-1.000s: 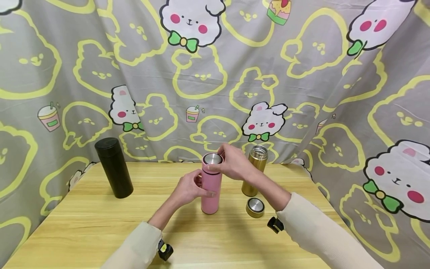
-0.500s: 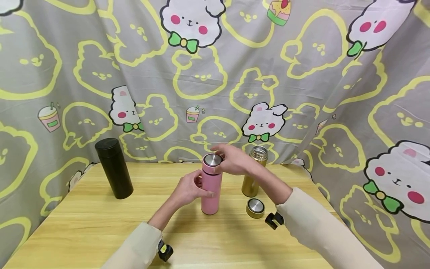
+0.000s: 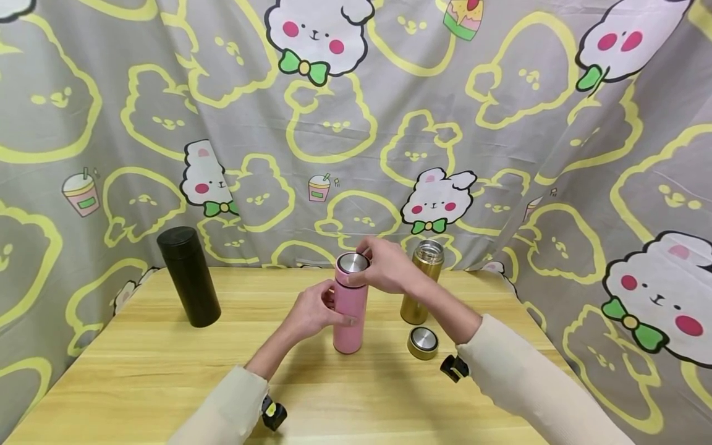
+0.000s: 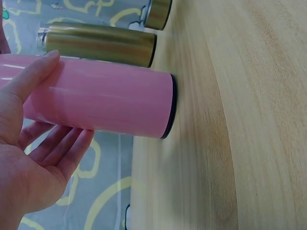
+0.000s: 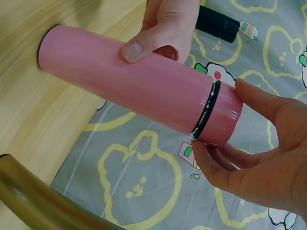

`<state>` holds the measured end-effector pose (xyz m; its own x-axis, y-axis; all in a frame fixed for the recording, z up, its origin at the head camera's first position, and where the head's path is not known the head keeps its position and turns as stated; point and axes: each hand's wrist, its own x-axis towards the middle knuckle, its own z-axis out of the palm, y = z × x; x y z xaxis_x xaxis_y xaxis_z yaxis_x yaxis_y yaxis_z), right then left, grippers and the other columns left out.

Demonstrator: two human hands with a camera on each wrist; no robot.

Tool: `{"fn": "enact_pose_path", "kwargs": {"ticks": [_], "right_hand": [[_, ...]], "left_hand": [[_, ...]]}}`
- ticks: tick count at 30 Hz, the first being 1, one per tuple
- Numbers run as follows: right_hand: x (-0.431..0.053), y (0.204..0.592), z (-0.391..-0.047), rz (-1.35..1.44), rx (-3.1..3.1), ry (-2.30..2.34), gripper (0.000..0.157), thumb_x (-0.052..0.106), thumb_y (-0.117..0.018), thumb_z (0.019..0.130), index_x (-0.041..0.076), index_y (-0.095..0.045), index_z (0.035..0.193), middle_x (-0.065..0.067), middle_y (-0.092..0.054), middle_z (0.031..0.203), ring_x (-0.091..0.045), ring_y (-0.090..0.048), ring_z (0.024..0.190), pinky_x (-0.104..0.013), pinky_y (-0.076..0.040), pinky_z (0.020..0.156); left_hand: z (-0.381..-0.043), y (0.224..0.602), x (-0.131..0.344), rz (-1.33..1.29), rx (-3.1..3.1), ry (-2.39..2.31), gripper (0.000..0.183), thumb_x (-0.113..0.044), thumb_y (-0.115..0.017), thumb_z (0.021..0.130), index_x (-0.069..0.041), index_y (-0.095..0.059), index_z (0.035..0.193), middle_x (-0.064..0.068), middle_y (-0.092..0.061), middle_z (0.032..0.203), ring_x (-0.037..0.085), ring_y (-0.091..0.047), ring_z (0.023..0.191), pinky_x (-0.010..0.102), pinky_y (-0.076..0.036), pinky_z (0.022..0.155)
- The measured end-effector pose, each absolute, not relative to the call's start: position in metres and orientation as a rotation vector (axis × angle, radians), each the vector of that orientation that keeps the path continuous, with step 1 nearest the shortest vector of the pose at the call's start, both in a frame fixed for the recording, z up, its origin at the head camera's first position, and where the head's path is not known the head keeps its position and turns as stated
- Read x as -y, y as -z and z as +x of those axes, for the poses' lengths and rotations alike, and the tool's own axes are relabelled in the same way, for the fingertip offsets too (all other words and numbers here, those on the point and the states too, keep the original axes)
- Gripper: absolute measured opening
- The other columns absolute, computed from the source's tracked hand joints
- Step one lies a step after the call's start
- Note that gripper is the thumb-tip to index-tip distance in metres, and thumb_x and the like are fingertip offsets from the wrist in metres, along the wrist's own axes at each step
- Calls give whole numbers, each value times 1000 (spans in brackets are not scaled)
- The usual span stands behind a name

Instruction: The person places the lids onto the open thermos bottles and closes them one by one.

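A pink thermos [image 3: 348, 318] stands upright near the middle of the table. My left hand [image 3: 313, 314] grips its body from the left, thumb across the front and fingers behind. At the top, my right hand [image 3: 385, 266] pinches the pink lid [image 5: 224, 115] between thumb and fingers. A dark ring with a narrow gap shows between lid and body in the right wrist view. The lid's silver top [image 3: 353, 262] faces up. Behind my right forearm is a gold thermos [image 3: 414, 306] with its steel mouth bare, and a gold lid [image 3: 423, 343] lies in front of it.
A black thermos [image 3: 189, 278], capped, stands at the table's left side. The wooden table [image 3: 167, 383] reaches back to a grey cartoon-print curtain [image 3: 334, 154], which also hangs along both sides.
My right hand loosened on the pink lid, its fingers shifted round, and it now pinches the lid again. The left hand keeps its grip on the thermos.
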<state>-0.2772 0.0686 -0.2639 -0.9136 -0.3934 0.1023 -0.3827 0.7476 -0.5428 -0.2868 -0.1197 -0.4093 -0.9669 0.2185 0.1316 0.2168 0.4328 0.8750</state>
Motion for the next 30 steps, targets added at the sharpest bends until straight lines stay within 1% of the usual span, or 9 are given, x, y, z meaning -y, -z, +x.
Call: {"fn": "enact_pose_path", "kwargs": {"ticks": [4,8,11,15,17,19,22,26,30], "right_hand": [[-68,267,-278,-651,-2960,890,54,35,-87,78,7,-61,116,-8,-67,104,-21,-62,93,-33,-51,78],[-69,267,-278,-663,-2964,874,57,37,-87,78,7,-60,117,-9,-67,106,-22,-63,94,-33,-52,78],[-70,265,-278,-660,-2942,861,66,39,-88,78,5,-58,126,-12,-68,113,-24,-64,101,-36,-54,84],[-72,260,-278,-662,-2879,868,79,38,-85,80,5,-50,142,-16,-65,129,-28,-64,114,-41,-54,94],[-73,257,-278,-683,-2845,884,77,34,-83,83,5,-49,146,-16,-63,132,-29,-63,117,-42,-53,97],[-73,256,-279,-726,-2823,889,72,30,-80,85,6,-50,146,-16,-63,134,-29,-62,120,-43,-51,101],[-74,256,-279,-769,-2801,892,65,23,-76,88,5,-52,145,-15,-64,132,-28,-62,120,-43,-50,103],[-74,256,-278,-759,-2786,905,61,21,-74,89,5,-53,144,-14,-64,132,-27,-62,119,-43,-49,104],[-74,257,-278,-735,-2784,917,60,22,-74,89,5,-54,143,-13,-64,133,-26,-61,120,-44,-49,104]], "left_hand": [[-288,409,120,402,-2664,-1620,60,-37,-96,65,-17,-64,112,-1,-72,99,14,-68,92,35,-57,81],[-288,410,120,394,-2665,-1613,59,-37,-96,65,-17,-64,111,0,-72,100,15,-68,92,35,-57,81],[-288,410,120,393,-2666,-1608,60,-37,-96,65,-17,-63,111,0,-72,101,15,-68,93,35,-57,81],[-288,409,120,405,-2654,-1618,62,-37,-96,65,-17,-64,114,0,-72,101,15,-68,93,36,-57,81],[-288,409,120,407,-2646,-1624,63,-37,-96,65,-17,-64,116,0,-72,101,15,-68,93,36,-57,81],[-288,409,120,406,-2641,-1628,64,-37,-96,65,-17,-64,117,0,-72,101,15,-68,93,36,-57,82],[-289,409,120,404,-2643,-1627,65,-38,-96,64,-17,-64,117,0,-72,101,15,-68,93,36,-57,82],[-289,409,120,403,-2648,-1616,65,-39,-96,65,-16,-64,116,0,-72,102,15,-68,93,36,-57,81],[-289,409,121,394,-2663,-1593,64,-40,-96,64,-16,-63,114,0,-71,100,15,-68,92,35,-57,80]]}}
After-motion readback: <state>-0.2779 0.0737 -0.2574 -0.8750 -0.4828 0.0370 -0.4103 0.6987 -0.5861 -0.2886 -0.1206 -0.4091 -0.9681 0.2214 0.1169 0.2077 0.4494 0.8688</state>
